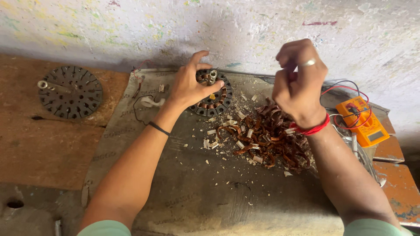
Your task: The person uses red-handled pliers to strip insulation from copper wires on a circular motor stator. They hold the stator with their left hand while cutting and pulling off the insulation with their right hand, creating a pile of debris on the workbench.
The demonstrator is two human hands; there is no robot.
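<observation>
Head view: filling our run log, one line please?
left hand on stator | right hand fisted, raised over copper wire pile | multimeter right

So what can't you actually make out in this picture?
Head view only:
- What the right hand pinches: hidden inside its closed fingers.
- Near side of the wound stator: covered by the left hand.
- The yellow multimeter display: too small to read.
- Metal tools by the right forearm: partly hidden by it.

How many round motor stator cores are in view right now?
2. One stator core, partly wound with copper, sits under the left hand at the mat's far edge. The other bare stator core lies far left on the wooden board. None seems hidden.
</observation>
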